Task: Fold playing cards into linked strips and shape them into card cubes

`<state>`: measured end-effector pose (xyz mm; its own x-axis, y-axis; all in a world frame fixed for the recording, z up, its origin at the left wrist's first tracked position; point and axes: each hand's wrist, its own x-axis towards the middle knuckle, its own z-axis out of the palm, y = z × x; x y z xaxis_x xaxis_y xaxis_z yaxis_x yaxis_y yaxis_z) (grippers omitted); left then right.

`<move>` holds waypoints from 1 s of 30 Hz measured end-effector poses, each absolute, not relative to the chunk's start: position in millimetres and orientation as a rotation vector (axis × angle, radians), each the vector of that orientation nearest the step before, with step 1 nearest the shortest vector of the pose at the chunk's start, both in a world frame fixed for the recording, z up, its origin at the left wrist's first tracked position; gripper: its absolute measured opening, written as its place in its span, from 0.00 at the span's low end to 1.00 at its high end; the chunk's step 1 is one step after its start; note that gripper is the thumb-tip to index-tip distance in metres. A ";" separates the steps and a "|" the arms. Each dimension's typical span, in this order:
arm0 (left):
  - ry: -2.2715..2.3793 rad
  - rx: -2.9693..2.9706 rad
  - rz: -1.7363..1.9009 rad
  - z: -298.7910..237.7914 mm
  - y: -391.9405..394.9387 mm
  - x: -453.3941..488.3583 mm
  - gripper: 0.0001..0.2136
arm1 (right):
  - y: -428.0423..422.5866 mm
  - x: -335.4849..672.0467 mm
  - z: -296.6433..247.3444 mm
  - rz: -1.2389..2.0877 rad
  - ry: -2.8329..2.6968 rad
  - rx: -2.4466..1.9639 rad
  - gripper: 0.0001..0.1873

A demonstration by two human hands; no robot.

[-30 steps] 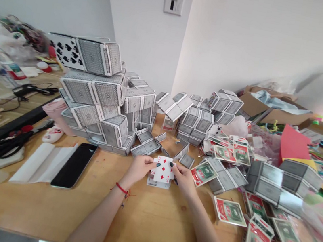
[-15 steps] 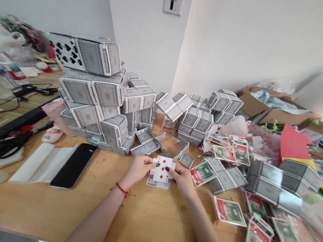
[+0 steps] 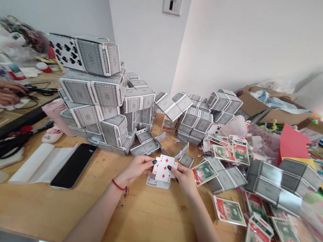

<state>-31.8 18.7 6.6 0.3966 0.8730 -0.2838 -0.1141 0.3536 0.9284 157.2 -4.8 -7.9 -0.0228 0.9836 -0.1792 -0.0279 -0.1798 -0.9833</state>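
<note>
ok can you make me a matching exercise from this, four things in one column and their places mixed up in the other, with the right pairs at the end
Things
1) three of diamonds
2) black phone
3) red bracelet
4) switch plate

Places
A) around the left wrist
B) up on the wall
C) between the left hand and the right hand, in front of other cards
D) lying on the table beside a white sheet

Right pairs
1-C, 2-D, 3-A, 4-B
</note>
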 end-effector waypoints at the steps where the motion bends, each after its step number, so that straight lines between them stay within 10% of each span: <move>1: 0.904 0.968 0.765 7.8 18.5 -33.3 0.13 | -4.9 157.8 -7.2 1.367 -1.107 -1.300 0.19; 30: 1.149 0.844 0.932 3.1 8.2 -10.0 0.10 | -8.4 146.9 -13.8 1.514 -0.841 -1.197 0.15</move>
<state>-10.0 8.2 3.1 0.1459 0.9208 -0.3618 -0.1633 0.3831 0.9092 146.9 -8.4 -13.8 -0.0215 0.9616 -0.2735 -0.2757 -0.2687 -0.9229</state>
